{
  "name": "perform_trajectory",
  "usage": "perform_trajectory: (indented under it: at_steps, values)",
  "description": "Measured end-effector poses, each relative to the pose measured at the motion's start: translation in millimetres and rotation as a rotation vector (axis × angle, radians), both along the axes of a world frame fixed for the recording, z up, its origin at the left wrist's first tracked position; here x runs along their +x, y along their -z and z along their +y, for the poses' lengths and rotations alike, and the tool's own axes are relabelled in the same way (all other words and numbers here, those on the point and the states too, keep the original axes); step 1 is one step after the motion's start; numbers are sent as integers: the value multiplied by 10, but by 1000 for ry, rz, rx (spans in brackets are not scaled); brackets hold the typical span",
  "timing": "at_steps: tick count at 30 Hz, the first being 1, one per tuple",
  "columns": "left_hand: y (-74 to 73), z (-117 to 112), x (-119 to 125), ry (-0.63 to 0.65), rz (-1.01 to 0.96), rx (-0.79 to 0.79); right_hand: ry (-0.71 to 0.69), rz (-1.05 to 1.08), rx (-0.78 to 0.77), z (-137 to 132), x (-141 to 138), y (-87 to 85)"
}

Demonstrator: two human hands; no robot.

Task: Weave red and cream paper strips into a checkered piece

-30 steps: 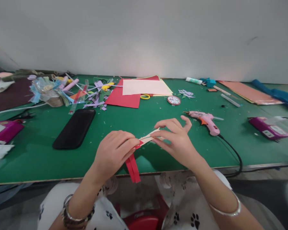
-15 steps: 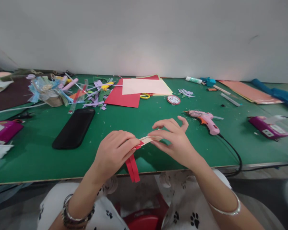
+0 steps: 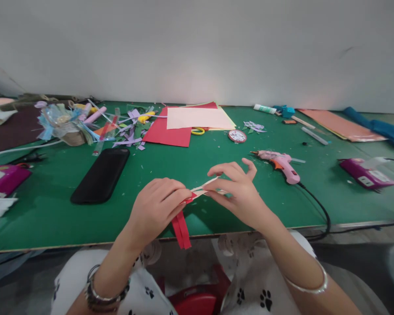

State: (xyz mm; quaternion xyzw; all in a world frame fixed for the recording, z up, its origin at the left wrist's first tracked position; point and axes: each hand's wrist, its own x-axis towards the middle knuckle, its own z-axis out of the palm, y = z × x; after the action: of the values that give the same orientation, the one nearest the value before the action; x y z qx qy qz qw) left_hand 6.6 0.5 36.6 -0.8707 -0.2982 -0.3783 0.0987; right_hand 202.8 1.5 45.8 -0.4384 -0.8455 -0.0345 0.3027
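Observation:
Red paper strips (image 3: pixel 181 231) hang down from beneath my left hand (image 3: pixel 160 205), over the table's front edge. That hand is closed, its thumb and fingers pinching the strips where they meet pale cream paper strips (image 3: pixel 199 190). My right hand (image 3: pixel 236 188) grips the cream strips between thumb and fingertips, with its little finger raised. The cream strips run between both hands and stand slightly apart from each other, one slanting up above the other. My fingers hide part of where the red and cream pieces join.
A black phone (image 3: pixel 101 176) lies left of my hands, and a pink glue gun (image 3: pixel 279 162) with its cord lies right. Behind are red paper (image 3: pixel 170 133), a pale pink sheet (image 3: pixel 200 118), yellow-handled scissors (image 3: pixel 198 131), a round tin (image 3: pixel 237 136) and purple scraps (image 3: pixel 129 135). Purple power strips (image 3: pixel 366 173) stand at the sides.
The cream strips have spread apart at my right fingertips, one now angled upward. My left hand and the red strips have hardly moved.

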Motion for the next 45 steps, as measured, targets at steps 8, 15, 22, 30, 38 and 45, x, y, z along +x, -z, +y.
perform_trajectory:
  at_steps: [8, 15, 22, 30, 38, 45]
  values:
    - [-5, 8, -22, -16, 1, 4, 17, 21, -28, 21, 21, -1]
    - [1, 13, -16, -13, -2, 11, 23, -4, -18, 22, 29, -7]
    - [-8, 17, -30, -17, -3, 10, 47, -34, 12, 28, 41, -17]
    - [-21, 21, -30, -35, -21, 7, 48, -4, 15, 36, 54, -9]
    - [7, 12, -10, -47, -60, -81, 51, -82, 215, 15, 14, 4]
    - [7, 5, -5, -31, -99, -99, 38, -130, 386, -1, -24, 3]
